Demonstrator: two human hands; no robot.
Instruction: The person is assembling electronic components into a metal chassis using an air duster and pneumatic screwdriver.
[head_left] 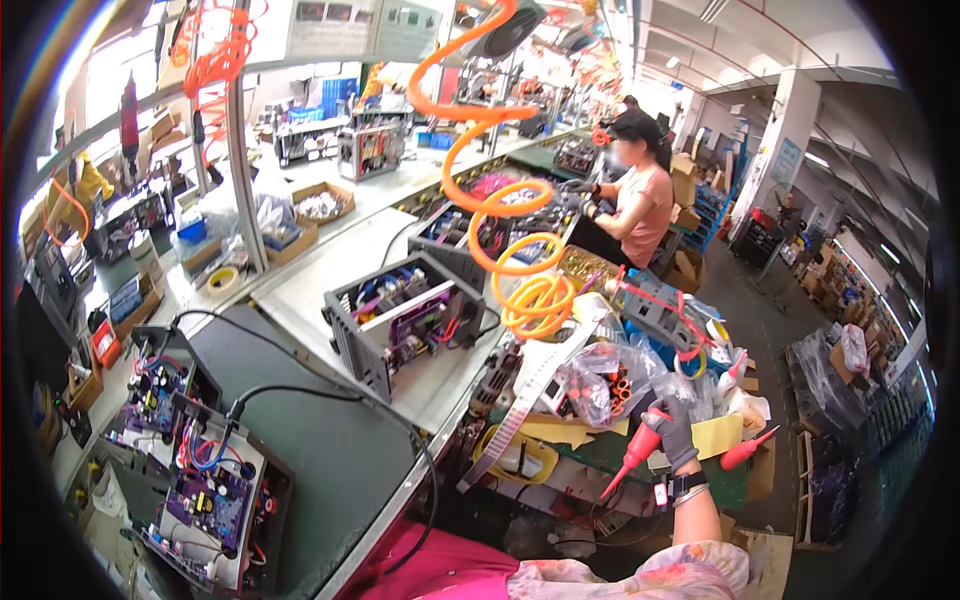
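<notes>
Green bench [735, 487], cluttered, at your right; over its near edge your gloved right hand [676, 432] wraps the red squeeze bottle [640, 450], nozzle [612, 487] down-left. Grip lightly to avoid drips.

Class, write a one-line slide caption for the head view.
Gloved right hand holding a red, pointed tool near clear plastic bags.

Fisheye view, brightly lit at left, where white glare bleaches the windows [98, 92] and the pale bench top [290, 292] shines; strip lights [816, 159] hang over the dimmer right. Edges bow toward a black rim, with rainbow flare at upper left; distant detail softens.
</notes>
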